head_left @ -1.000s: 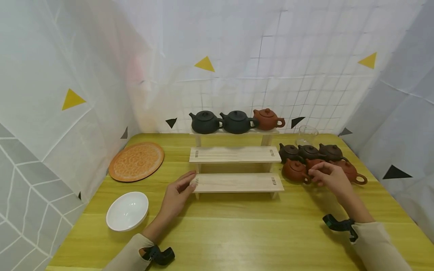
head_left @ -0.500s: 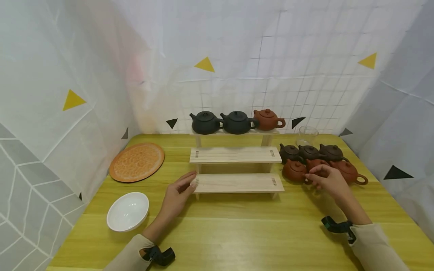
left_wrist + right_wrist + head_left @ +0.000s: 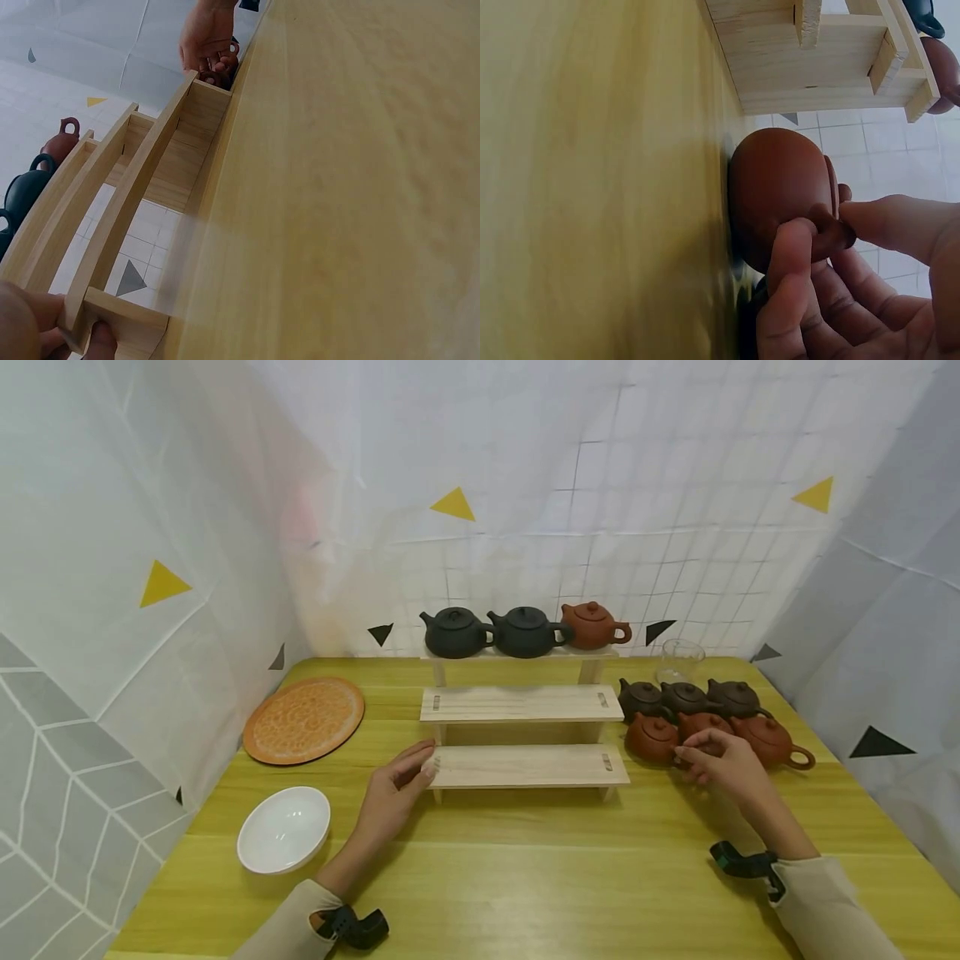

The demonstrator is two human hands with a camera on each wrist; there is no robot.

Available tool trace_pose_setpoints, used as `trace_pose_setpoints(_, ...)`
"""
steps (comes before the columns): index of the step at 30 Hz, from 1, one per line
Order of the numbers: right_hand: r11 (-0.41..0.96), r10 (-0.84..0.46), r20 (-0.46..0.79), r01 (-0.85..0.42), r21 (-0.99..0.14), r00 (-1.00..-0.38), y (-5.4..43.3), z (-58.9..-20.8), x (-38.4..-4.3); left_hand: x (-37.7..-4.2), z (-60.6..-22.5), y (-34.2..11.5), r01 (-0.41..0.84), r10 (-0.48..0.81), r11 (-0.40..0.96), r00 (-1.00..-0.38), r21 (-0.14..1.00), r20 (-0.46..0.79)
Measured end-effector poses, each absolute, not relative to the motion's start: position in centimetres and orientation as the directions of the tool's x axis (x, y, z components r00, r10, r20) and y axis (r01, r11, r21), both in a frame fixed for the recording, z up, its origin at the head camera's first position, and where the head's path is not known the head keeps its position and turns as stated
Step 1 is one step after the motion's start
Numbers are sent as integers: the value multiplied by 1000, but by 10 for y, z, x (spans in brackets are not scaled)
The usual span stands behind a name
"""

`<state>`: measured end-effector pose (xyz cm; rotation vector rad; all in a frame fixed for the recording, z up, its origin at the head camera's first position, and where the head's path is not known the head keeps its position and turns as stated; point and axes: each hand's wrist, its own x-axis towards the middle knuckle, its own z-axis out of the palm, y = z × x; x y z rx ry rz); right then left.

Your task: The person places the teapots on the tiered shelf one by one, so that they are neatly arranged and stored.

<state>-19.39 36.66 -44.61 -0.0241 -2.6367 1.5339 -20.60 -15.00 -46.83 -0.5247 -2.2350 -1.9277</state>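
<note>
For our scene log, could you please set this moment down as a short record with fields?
Left hand: holds the left end of the stand's bottom tier
Right hand: pinches the handle of the near-left red teapot
Top tier: two black teapots, one red pot at the right
Right of stand: three dark brown teapots behind, three red ones in front, including the pinched one
Behind them: clear glass
Left side: orange disc, white bowl nearer
Surface: wooden table
</note>
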Motion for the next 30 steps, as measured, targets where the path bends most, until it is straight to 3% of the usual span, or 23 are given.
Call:
trace_pose_setpoints(13, 358, 52, 20, 0, -934, -998, 358, -447, -190, -205, -467, -150, 330, 167, 128, -937, 935, 308)
trace_pose_setpoints(30, 356, 126, 73, -24, -934, -989, 351, -445, -186, -206, -469, -152, 329, 169, 135, -937, 935, 305)
